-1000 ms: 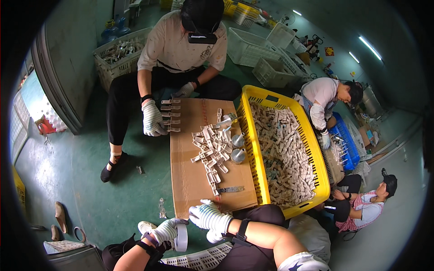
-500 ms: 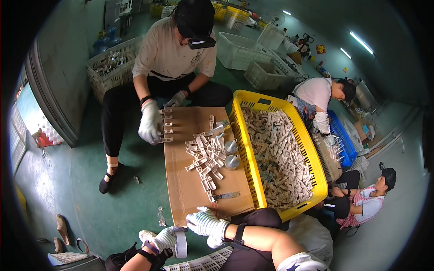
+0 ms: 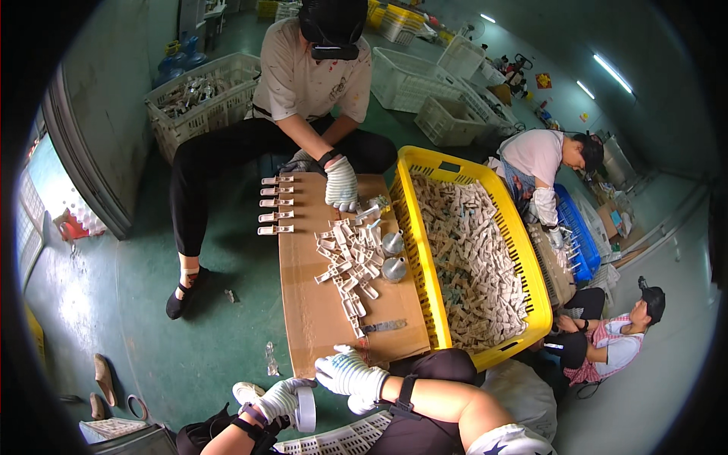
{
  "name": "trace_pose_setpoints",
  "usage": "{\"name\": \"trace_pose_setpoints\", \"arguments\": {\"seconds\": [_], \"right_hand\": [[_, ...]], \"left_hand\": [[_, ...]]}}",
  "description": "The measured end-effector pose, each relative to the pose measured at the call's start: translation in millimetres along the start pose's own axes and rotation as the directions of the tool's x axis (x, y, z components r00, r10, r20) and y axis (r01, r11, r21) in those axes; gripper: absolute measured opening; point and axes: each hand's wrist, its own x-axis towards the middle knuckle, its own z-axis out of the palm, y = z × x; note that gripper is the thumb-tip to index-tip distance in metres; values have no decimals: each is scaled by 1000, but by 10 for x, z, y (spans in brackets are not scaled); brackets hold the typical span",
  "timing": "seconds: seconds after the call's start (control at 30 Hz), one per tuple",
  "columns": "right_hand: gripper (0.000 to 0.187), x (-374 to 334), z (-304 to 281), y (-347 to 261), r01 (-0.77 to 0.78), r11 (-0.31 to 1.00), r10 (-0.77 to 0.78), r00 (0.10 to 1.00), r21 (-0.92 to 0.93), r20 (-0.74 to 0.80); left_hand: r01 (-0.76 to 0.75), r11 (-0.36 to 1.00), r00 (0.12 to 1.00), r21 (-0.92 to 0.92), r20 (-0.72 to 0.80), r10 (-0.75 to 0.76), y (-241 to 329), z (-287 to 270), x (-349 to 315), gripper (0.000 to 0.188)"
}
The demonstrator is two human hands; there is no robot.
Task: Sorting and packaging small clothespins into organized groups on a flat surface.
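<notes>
My left hand [image 3: 279, 402], in a striped white glove, grips a roll of tape [image 3: 305, 409] below the near edge of a cardboard sheet [image 3: 311, 311]. My right hand [image 3: 353, 378], gloved alike, is at that near edge with its fingers curled; what they hold is hidden. On the cardboard lie a pile of pale plastic clip-like pieces [image 3: 345, 262], two metallic cone-shaped pieces [image 3: 393, 269] and a flat dark strip [image 3: 384, 327]. Several clips [image 3: 276, 203] stand in a row along its far left edge. A co-worker's gloved hand [image 3: 341, 184] reaches to the pile.
A yellow crate [image 3: 540, 307] full of similar pieces stands right of the cardboard. The co-worker sits opposite, beside a white crate [image 3: 163, 125]. Two more people work at the right by a blue crate [image 3: 584, 254]. Slippers [image 3: 104, 379] lie on the green floor at the left.
The co-worker's gloved hand has left the row of clips and moved right to the pile, showing the row fully. My hands stay nearly where they were.
</notes>
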Motion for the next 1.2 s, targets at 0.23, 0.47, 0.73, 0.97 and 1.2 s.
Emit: {"name": "trace_pose_setpoints", "arguments": {"seconds": [0.23,0.47,0.73,0.97,1.2], "right_hand": [[18,-4,-87,-58,-81,997,80,995,14,64],[22,19,-68,-44,-50,998,48,996,25,77],[20,23,-136,-61,-85,995,80,993,51,83],[20,10,-91,-31,-102,994,98,991,40,97],[19,13,-120,-54,-73,997,72,993,13,91]], "left_hand": [[182,944,982,-274,-3,-190,31,25,-37,9],[-137,966,980,219,170,100,-328,-560,290,53],[-110,981,986,161,139,88,-257,-509,290,47],[80,994,992,-70,107,-72,-263,-461,345,47],[-189,965,976,184,143,164,-398,-617,521,9]]}}
